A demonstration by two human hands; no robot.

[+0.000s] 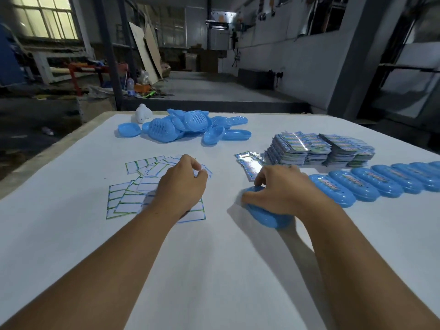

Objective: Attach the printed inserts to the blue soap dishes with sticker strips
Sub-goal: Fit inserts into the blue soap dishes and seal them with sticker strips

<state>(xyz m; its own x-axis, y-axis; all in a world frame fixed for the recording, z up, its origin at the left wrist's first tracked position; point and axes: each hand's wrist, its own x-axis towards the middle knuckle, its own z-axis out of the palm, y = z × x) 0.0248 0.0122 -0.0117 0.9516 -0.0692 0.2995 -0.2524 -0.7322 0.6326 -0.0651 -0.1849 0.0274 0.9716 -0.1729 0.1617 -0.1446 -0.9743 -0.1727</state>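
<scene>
On the white table (71, 234) close in front of me, my right hand (283, 189) curls over a blue soap dish (269, 216), fingers wrapped around its far end. My left hand (182, 184) hovers over the scattered sticker sheets (128, 201), thumb and forefinger pinched together; whether a strip sits between them I cannot tell. Rightward runs a row of finished dishes (371, 184). Beyond lie stacked printed inserts (316, 148), then a heap of bare dishes (185, 127).
</scene>
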